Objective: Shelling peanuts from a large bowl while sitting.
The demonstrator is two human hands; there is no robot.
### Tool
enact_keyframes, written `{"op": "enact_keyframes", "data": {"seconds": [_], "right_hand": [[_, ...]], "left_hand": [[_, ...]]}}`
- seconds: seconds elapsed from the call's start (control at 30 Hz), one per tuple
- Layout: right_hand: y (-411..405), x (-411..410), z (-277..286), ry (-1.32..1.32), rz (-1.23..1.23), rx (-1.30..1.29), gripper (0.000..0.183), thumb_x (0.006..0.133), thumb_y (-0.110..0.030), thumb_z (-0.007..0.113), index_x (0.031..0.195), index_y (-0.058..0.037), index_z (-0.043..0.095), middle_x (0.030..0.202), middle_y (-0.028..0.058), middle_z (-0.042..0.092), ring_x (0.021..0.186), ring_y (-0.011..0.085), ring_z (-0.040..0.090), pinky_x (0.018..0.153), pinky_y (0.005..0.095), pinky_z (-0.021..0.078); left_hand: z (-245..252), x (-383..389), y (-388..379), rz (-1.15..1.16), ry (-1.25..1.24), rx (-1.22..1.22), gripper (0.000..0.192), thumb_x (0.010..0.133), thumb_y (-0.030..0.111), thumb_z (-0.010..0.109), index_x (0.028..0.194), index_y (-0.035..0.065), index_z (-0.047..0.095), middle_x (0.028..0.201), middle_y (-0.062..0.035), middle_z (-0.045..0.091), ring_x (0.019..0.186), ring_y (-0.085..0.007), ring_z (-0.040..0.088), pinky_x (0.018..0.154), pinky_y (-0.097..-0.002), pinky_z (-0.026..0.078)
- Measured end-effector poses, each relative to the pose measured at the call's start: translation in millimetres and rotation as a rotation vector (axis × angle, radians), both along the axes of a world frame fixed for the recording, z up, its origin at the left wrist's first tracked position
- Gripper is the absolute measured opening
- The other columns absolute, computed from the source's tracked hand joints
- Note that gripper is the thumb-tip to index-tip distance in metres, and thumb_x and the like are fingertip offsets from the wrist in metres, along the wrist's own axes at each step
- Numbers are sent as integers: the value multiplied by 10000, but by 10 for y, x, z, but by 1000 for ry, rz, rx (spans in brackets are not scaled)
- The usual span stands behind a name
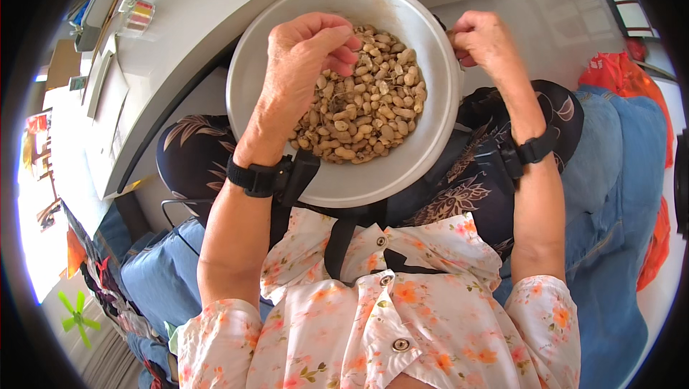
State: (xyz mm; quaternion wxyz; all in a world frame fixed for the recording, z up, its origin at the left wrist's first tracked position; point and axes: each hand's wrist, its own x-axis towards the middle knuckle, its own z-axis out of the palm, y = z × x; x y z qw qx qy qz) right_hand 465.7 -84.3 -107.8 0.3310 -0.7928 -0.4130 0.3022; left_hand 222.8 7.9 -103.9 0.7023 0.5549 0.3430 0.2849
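Observation:
A wide, pale grey metal basin [344,187] rests on my lap. Unshelled peanuts [371,114] are heaped in it, with bits of thin stem among them. Over the left part of the heap, my left hand [317,44] is raised with its fingers curled and the thumb near the forefinger. Whatever may be between those fingertips is hidden. Just outside the right rim, my right hand [479,39] has its fingers bent together. A small brownish bit shows at its fingertips, too unclear to name. Both wrists wear black straps with a device.
A white curved tabletop [199,7] runs along the front and left, bearing a clear container with coloured bands [140,16]. Blue denim cloth [619,173] and a red plastic bag [613,74] lie to the right. A black cable [171,217] hangs near my left arm.

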Motion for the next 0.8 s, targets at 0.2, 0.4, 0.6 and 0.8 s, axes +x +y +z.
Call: {"op": "enact_keyframes", "data": {"seconds": [0.2,0.4,0.6,0.8], "right_hand": [[63,-34,-173,-113,75,-66,119,744,53,541,769,66,656,603,151,638,507,197,626,498,327,508],[101,-13,-200,-79,67,-174,119,745,58,544,771,60,660,611,148,644,515,200,631,498,333,507],[132,-4,-224,-22,74,-192,170,800,43,528,894,64,667,715,145,667,593,183,649,551,308,546],[145,33,-243,-218,35,54,95,809,-31,606,830,-4,695,620,104,646,530,138,605,532,288,508]], "left_hand": [[54,-23,0,-18,19,16,196,905,89,540,986,-67,626,858,-125,659,679,-126,612,605,-230,513],[32,6,-2,14,-9,0,196,870,103,590,944,-72,636,798,-124,661,649,-138,620,574,-241,528],[-7,-4,-6,-18,38,25,189,883,83,581,988,-67,628,846,-120,664,670,-121,608,600,-231,513],[-26,87,-123,-211,197,132,149,860,88,628,947,-29,659,794,-81,655,649,-87,592,573,-216,501]]}}
